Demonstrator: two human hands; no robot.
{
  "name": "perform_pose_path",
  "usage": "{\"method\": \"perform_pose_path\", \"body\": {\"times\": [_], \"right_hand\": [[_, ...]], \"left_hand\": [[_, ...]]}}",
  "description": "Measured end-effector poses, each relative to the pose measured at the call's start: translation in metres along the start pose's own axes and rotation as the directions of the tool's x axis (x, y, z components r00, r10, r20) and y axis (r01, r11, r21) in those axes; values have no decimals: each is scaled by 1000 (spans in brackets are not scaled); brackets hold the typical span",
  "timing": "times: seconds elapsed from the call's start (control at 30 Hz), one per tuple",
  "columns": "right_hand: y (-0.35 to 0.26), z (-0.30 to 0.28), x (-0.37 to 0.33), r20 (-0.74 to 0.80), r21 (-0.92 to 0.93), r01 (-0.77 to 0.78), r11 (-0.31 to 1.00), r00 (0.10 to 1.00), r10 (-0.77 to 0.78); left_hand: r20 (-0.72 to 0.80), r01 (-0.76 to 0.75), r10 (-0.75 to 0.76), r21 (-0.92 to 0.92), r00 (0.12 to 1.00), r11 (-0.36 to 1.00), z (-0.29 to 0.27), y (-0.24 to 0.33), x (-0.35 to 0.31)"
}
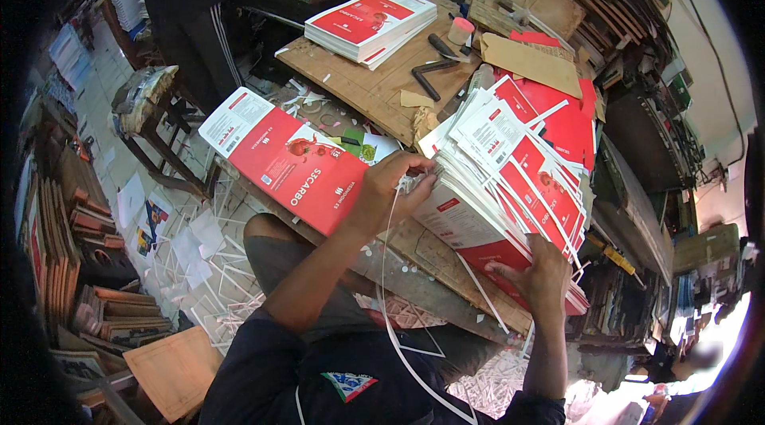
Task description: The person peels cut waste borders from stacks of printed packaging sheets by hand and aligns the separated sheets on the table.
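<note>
A thick stack of red-and-white printed cards (470, 226) stands on the wooden bench in front of me, its upper sheets fanned and uneven. My left hand (405, 186) is closed in a pinch at the stack's left corner, with thin white paper strips (402, 184) between the fingers. One long narrow strip (385, 297) hangs from there, curving down across my lap. At the stack's near right corner my right hand (546, 272) grips the edge, thumb on the front side; its other fingers are partly hidden.
A neat pile of printed cards (370, 22) lies on the wooden board beyond. Left of my arm is another red-and-white pile (287, 158). A black crank handle (430, 78) and pink-topped container (460, 30) sit near the stack. Paper offcuts litter the floor; a person (187, 26) stands beside a stool (147, 102).
</note>
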State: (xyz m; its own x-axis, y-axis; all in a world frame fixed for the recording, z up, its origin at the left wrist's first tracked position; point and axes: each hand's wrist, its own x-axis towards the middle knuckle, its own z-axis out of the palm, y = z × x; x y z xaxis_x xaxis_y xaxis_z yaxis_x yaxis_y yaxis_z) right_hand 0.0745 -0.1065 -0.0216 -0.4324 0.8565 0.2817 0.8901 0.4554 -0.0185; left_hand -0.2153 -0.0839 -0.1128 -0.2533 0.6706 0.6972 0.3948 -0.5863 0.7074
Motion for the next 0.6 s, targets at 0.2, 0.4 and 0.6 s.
{"method": "perform_pose_path", "body": {"times": [0.2,0.4,0.6], "right_hand": [[-3,-2,1,28,-3,-24,1000,999,24],[-4,0,1,1,31,-22,999,1000,22],[-3,1,2,-7,19,-21,1000,1000,21]], "left_hand": [[73,-22,24,-24,997,999,-9,3,3],[125,85,-83,-16,989,996,-10,12,4],[58,23,-19,-76,998,997,-4,12,3]]}}
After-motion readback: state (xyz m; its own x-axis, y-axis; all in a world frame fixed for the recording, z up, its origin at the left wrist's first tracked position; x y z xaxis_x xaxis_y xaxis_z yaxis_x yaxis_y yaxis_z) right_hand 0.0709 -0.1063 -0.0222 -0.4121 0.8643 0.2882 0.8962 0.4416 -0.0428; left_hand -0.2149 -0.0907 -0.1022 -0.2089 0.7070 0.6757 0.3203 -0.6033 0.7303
